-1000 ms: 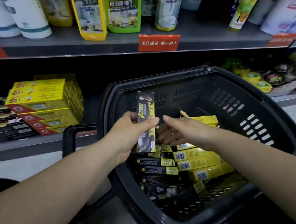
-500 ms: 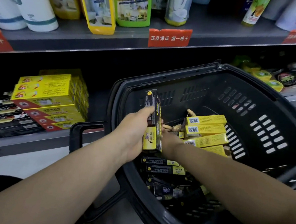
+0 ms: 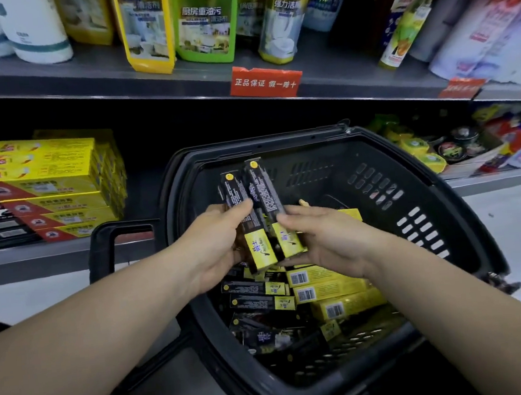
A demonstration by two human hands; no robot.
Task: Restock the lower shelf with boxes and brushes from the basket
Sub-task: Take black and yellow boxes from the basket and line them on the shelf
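L hand [image 3: 212, 243] & R hand [image 3: 327, 238] meet above the basket [image 3: 464, 209] middle. L fingers curl round L box [image 3: 237, 196], R fingers round R box [image 3: 265, 190]. Both boxes are black, near upright, side by side & touching, yellow ends down. Inside basket, below the hands: pile [image 3: 325, 289] of black & yellow boxes, barcodes showing. Lower shelf [image 3: 35, 254] runs behind basket. On it, left of basket, sits a yellow stack [image 3: 47, 173].
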